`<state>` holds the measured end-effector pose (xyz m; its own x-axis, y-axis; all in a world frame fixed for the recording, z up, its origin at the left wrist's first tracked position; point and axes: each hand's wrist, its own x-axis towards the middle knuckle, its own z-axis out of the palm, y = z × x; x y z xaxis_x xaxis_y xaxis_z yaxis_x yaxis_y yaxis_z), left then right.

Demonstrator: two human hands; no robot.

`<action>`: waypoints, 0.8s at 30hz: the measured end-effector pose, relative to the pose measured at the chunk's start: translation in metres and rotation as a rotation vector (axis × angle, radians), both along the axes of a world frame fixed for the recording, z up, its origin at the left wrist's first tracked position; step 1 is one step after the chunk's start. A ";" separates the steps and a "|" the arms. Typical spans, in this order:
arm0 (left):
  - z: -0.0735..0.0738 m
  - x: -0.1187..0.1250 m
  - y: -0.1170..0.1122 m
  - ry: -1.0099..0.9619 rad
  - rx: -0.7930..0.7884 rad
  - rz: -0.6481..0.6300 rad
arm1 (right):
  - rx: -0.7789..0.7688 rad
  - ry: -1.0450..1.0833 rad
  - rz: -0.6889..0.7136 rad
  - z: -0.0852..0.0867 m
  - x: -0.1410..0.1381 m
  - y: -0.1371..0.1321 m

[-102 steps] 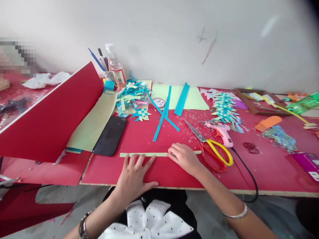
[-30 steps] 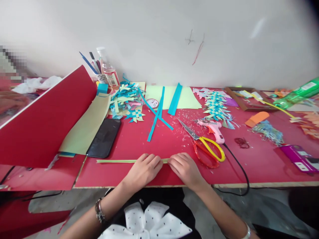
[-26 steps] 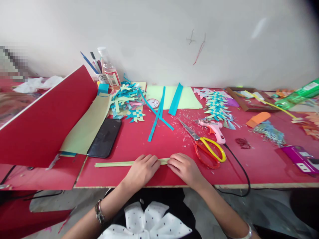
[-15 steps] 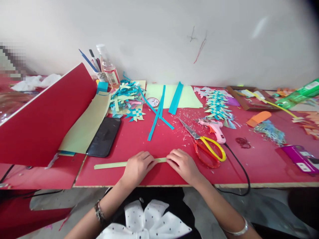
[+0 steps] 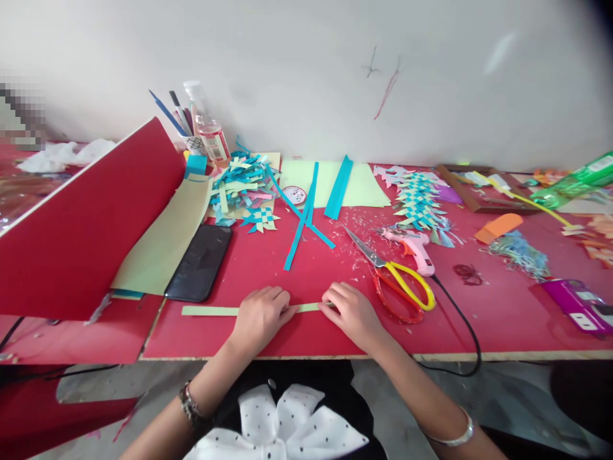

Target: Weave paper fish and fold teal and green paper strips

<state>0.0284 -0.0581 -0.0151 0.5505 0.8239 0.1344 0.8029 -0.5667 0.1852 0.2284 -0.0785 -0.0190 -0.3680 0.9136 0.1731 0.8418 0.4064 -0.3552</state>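
Observation:
A narrow pale green paper strip (image 5: 211, 311) lies along the front of the red table. My left hand (image 5: 264, 311) is closed over its middle, fingers pressed together on the paper. At the strip's right end, my right hand (image 5: 348, 314) pinches it between thumb and fingers. A short piece of the strip shows between the two hands; the rest under the fingers is hidden. Beyond my hands lie several blue paper strips (image 5: 301, 233), partly crossing one another. Scissors (image 5: 407, 281) with yellow and red handles rest just past my right hand.
A black phone (image 5: 200, 263) lies to the left, by a leaning red board (image 5: 96, 236). Behind are a pile of paper strips (image 5: 239, 185), a bottle (image 5: 211, 131) and woven paper stars. A pink glue gun (image 5: 414, 248) with a black cord lies right, near a purple device (image 5: 577, 305).
My left hand has shifted slightly left and up along the strip. The strip's left end has swung up a little, so it lies straighter. My right hand stays at the right end.

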 end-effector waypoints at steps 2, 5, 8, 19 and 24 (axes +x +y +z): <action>0.000 -0.004 0.001 0.021 0.009 -0.015 | 0.001 0.001 -0.006 0.000 -0.001 0.000; 0.000 -0.011 0.002 0.038 0.011 -0.033 | -0.001 0.018 -0.016 0.000 -0.001 -0.001; 0.000 -0.018 0.001 0.041 0.007 -0.038 | -0.006 0.034 -0.033 0.000 0.001 -0.002; 0.000 -0.030 -0.004 0.041 0.016 -0.002 | 0.068 0.039 -0.204 -0.004 0.032 -0.012; 0.001 -0.029 -0.002 0.022 -0.038 0.014 | 0.156 0.014 -0.239 -0.005 0.031 -0.015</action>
<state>-0.0007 -0.0598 -0.0144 0.5416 0.8357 0.0906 0.8146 -0.5484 0.1887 0.2596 -0.0940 -0.0235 -0.1423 0.9360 0.3219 0.9157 0.2480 -0.3163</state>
